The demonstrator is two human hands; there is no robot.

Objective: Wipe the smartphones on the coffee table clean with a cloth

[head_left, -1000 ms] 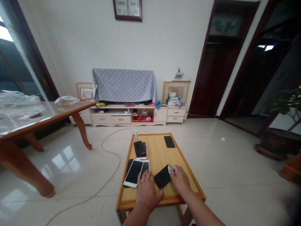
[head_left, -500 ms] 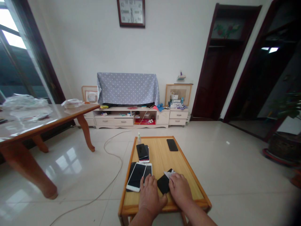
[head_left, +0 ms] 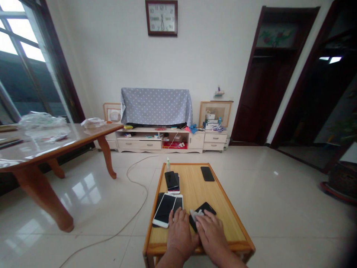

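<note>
A black phone (head_left: 208, 208) lies slantwise near the front of the small wooden table (head_left: 195, 186). My right hand (head_left: 212, 232) presses a crumpled white tissue (head_left: 196, 214) onto it and covers part of its face. Beside it my left hand (head_left: 180, 230) lies with its fingers stretched out, the fingertips by the lower edge of the white-framed phones. Its thumb reaches toward the black phone's near corner; whether they touch I cannot tell. To the left, a white phone (head_left: 165, 209) rests over another white-framed phone (head_left: 179, 202) and a dark one.
Farther back are stacked phones (head_left: 171, 180), a small spray bottle (head_left: 168, 164) and a lone black phone (head_left: 207, 174). A large table (head_left: 111, 129) with plastic bags stands at left. A cable (head_left: 143, 186) crosses the floor toward the TV cabinet (head_left: 150, 144).
My right hand has moved the tissue left and nearer across the black phone, baring its far right end. The left hand stays almost in place. The view has shifted slightly left.
</note>
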